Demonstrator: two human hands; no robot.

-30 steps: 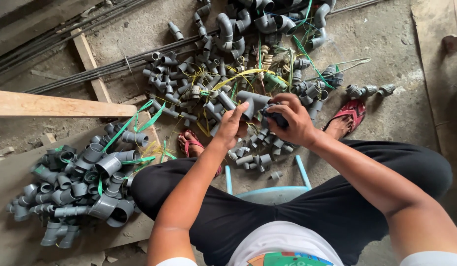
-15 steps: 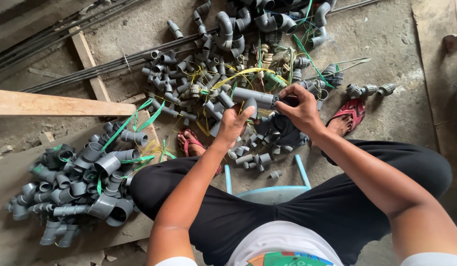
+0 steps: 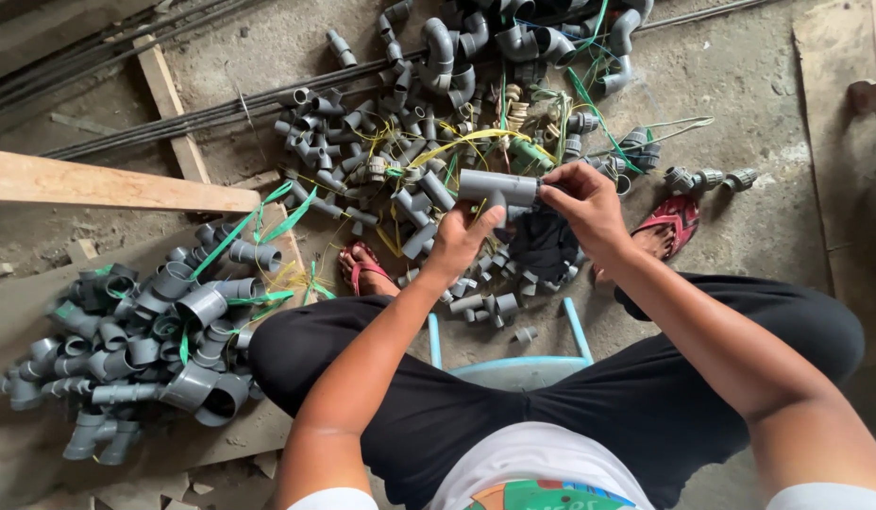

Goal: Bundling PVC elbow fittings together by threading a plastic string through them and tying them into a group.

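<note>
— Since a second ago, you've lifted the grey tee fitting off the pile of fittings and brought it up between both hands; before, your hands were down among the pieces.

— Which step is that, would you say?

— Looks like inspecting or sorting one piece. Your left hand grips the tee's short branch from below, fingers clenched round it; your right hand pinches the right-hand end of its straight run, fingers closed on it.

— And next?

— Probably a firm hold while you turn it or pull something from that end. I cannot tell what.

— How does it look?

— Plain grey plastic, dusty, held level above the concrete floor, just over your sandalled feet.
</note>
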